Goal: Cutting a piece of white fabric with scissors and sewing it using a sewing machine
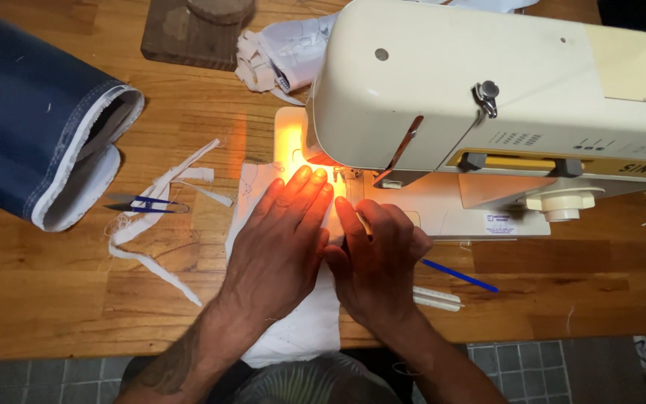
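At the far left a roll of dark blue fabric (pixel 31 112) with a white lining is lying on the wooden surface (pixel 54 299). Right of it, small blue thread snips (pixel 143 204) are resting among loose white fabric strips (pixel 155 217). Next, the left hand (pixel 282 239) is lying flat, fingers stretched out and together, pressing down on the white cloth (pixel 300 325), gripping nothing; its fingertips are glowing under the machine lamp. Just beside it, the right hand (pixel 375 258) is resting on the same cloth with fingers loosely curled and the forefinger pointing toward the needle area; whether it is pinching anything cannot be told. The cloth is running from the near edge of the surface up under the cream sewing machine (pixel 487 90). Right of the hands, a blue pen (pixel 459 275) and a white ruler-like strip (pixel 437 298) are lying near the machine base.
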